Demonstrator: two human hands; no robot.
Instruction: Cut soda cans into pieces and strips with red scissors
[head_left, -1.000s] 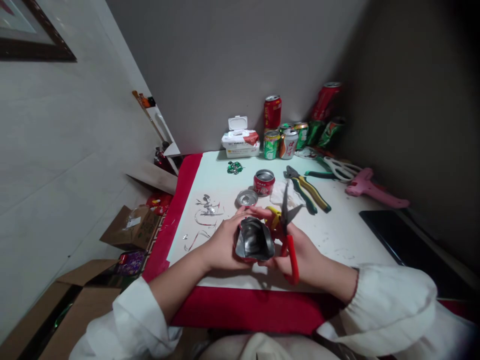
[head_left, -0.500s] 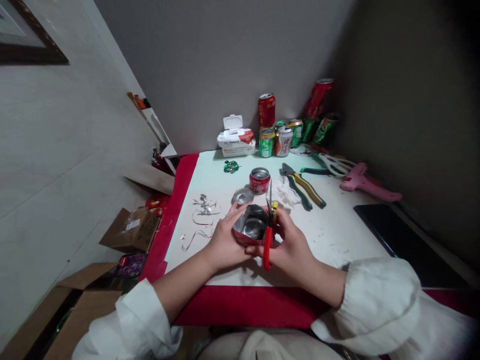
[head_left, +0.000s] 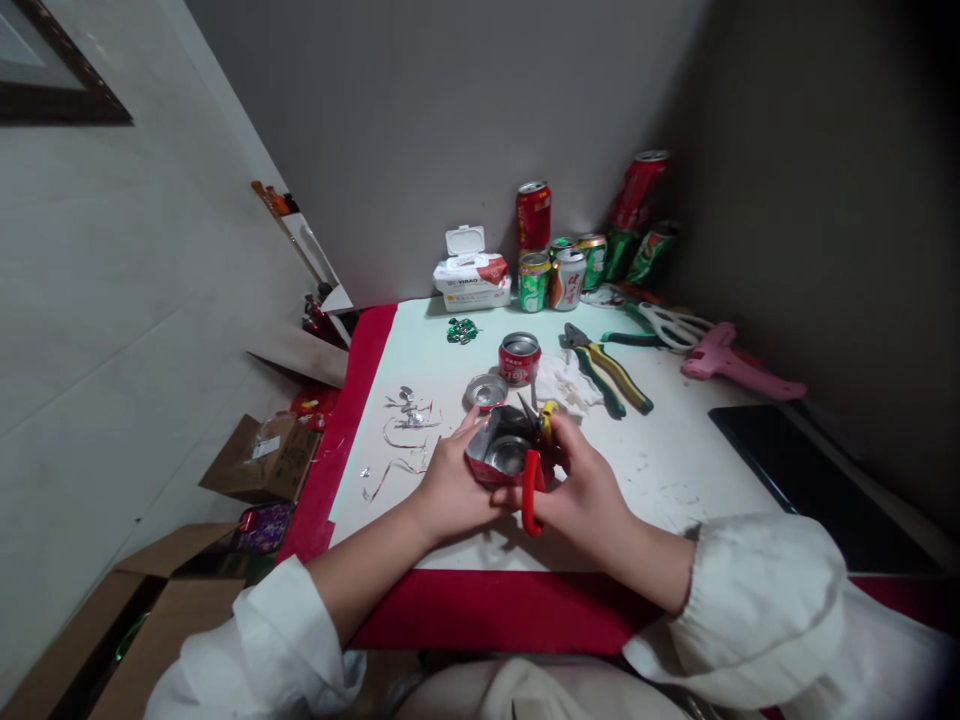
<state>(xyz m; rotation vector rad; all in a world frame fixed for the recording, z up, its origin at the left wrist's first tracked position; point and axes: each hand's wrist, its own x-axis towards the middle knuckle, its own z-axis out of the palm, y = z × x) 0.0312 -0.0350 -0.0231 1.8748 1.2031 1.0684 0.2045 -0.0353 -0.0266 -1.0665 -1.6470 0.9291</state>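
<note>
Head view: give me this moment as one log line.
left hand: holding cut-open can | right hand: holding scissors, blades parted | beyond hands: short red can upright, pliers lying flat

- We curve our left hand (head_left: 450,490) in a cupped grip.
- Our right hand (head_left: 589,485) grips with bent fingers.
- Our left forearm (head_left: 364,568) and right forearm (head_left: 652,560) slant inward, hands close together.

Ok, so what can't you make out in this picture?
All in the head view:
Outer side of the cut can: mostly covered by the left hand and right hand.
Part of the scissors: hidden by the right hand's fingers.
Most of the framed picture: cut off by the top-left edge.
Green pieces: too small to count.
</note>
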